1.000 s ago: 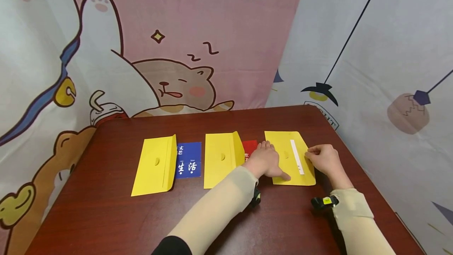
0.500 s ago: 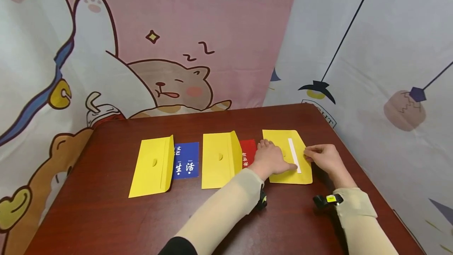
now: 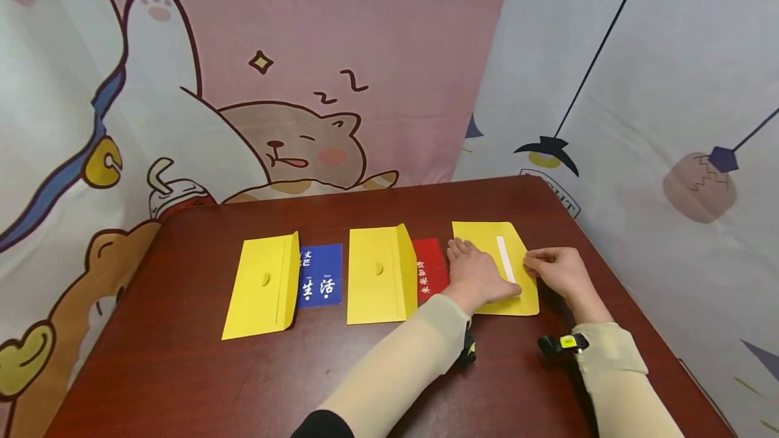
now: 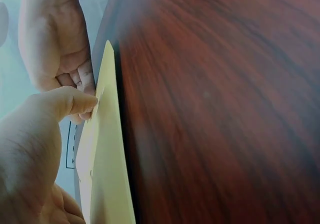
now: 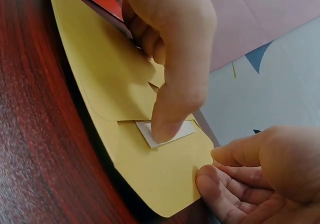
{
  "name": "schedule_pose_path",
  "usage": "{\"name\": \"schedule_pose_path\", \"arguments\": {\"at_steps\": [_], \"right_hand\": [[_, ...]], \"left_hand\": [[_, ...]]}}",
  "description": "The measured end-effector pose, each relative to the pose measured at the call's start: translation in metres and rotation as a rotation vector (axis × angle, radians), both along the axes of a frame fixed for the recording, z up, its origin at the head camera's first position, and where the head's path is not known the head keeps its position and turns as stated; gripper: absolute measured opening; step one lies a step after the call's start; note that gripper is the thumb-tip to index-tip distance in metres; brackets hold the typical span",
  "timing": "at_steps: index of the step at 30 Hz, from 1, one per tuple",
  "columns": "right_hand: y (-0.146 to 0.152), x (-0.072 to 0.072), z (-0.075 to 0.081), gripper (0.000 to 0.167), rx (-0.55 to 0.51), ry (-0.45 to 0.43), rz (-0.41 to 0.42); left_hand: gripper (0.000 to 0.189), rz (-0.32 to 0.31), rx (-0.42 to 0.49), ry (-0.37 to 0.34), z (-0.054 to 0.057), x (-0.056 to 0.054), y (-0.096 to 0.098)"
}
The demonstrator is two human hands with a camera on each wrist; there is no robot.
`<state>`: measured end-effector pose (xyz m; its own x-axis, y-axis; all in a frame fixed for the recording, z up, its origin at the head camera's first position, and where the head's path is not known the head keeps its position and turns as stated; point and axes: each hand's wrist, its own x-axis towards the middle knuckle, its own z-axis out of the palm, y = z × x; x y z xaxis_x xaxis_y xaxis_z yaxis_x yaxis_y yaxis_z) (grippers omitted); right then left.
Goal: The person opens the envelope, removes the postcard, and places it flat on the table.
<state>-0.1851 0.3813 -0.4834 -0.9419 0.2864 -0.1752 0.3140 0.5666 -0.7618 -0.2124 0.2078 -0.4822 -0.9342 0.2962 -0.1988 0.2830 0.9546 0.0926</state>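
A yellow envelope (image 3: 475, 230) lies at the right of the table with its flap (image 5: 165, 184) spread out. Across it runs a white strip (image 3: 505, 259). My left hand (image 3: 477, 277) rests over the envelope, fingers extended and the thumb pressing on the strip's near end, as the right wrist view shows. At the flap's outer edge, my right hand (image 3: 562, 274) pinches the paper between thumb and forefinger. Just left of this envelope, a red card (image 3: 431, 268) pokes out from a second yellow envelope (image 3: 376, 276); the left hand lies next to the card.
Farther left, a third yellow envelope (image 3: 258, 286) has a blue card (image 3: 320, 276) with white characters beside its flap side. All lie on a dark red-brown table (image 3: 182, 370). A cartoon-printed cloth (image 3: 389, 53) hangs behind it.
My left hand has slid to the right, its thumb moving from the envelope's body onto the strip's near end. More of the red card shows. The right hand keeps its pinch.
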Motion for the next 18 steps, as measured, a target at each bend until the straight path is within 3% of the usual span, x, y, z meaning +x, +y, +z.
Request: {"name": "schedule_pose_path", "arguments": {"at_steps": [18], "right_hand": [[-0.0034,-0.0027,0.0015,0.045,0.115,0.019,0.036]], "left_hand": [[0.110,0.021,0.037,0.032,0.0002,0.0044,0.0010]]}}
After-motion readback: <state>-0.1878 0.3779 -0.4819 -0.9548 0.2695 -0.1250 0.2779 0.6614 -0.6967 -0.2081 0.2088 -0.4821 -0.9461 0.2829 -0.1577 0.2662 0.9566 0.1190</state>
